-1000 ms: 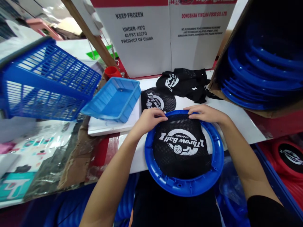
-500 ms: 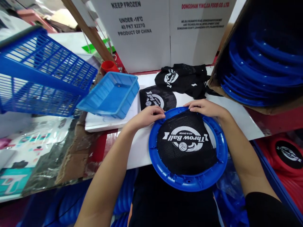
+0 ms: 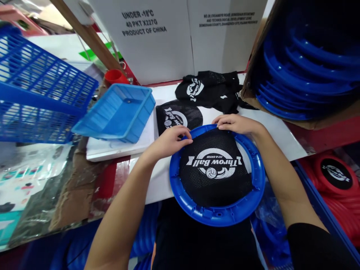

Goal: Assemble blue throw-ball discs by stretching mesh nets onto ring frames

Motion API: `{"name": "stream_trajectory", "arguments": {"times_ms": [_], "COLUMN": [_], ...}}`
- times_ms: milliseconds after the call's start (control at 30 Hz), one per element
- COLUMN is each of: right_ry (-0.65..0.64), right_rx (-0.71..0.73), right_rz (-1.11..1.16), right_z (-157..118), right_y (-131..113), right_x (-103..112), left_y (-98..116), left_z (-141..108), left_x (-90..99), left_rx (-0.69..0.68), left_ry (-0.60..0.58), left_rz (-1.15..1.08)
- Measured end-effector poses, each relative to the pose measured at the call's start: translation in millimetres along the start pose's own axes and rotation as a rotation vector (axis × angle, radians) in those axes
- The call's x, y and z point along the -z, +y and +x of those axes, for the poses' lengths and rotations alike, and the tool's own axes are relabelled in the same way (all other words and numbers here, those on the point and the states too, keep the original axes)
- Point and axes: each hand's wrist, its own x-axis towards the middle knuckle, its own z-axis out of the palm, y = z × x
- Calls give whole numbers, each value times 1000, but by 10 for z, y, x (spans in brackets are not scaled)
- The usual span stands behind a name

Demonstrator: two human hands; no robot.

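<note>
A blue plastic ring [image 3: 216,215] lies at the table's front edge, partly over my lap. Inside it is a black mesh disc [image 3: 215,183] with a white "Throw Ball" print; a gap shows between mesh and ring at the upper right. My left hand [image 3: 176,139] has its thumb and fingers closed at the upper left rim, by the mesh's edge. At the top of the rim my right hand [image 3: 232,123] pinches the mesh edge and ring. Just behind the ring lies another printed mesh piece [image 3: 180,114].
A pile of black mesh [image 3: 209,90] lies farther back. A light blue tray [image 3: 115,112] and blue basket [image 3: 42,82] stand left. At right, a carton [image 3: 250,80] holds blue rings, above red rings [image 3: 336,176]. White cartons [image 3: 157,52] stand behind.
The view has shifted, so most things appear farther left. Both hands remain at the ring's upper rim, with little visible change in their grip.
</note>
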Motion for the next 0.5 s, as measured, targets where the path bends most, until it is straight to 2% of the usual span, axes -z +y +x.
{"name": "stream_trajectory", "arguments": {"times_ms": [233, 400, 500], "right_ry": [-6, -6, -17], "right_rx": [-20, -17, -8], "right_rz": [3, -13, -34], "right_z": [-11, -4, -1], "right_y": [4, 20, 32], "right_x": [11, 4, 14], "left_y": [-5, -105, -133], "left_z": [9, 65, 87], "left_x": [8, 26, 49], "left_rx": [34, 119, 123], "left_ry": [24, -33, -69], "left_rz": [-52, -88, -95]}}
